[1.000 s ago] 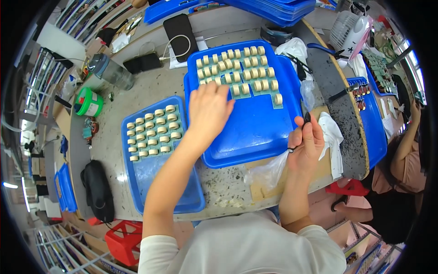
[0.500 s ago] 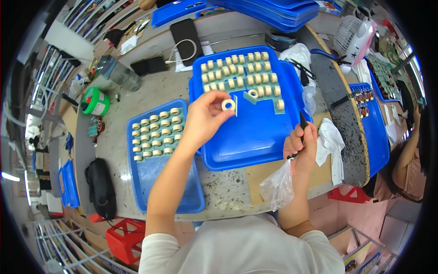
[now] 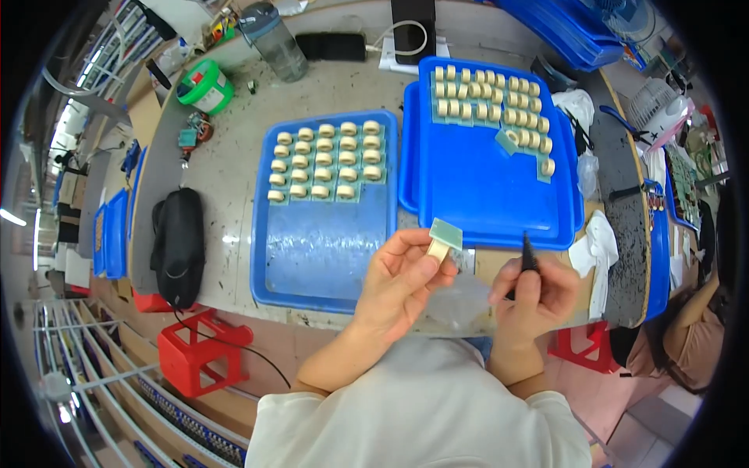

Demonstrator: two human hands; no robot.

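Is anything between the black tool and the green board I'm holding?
Nothing visible stands between the black tool in your right hand and the green board in your left hand. Clear plastic shows between the hands, but lower in the picture.

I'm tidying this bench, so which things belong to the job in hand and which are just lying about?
Apparently in the job:
ringed board in left hand
black tool in right hand
left tray and right tray, both holding more

Seemingly lying about:
bottle
phone
green tub
black case
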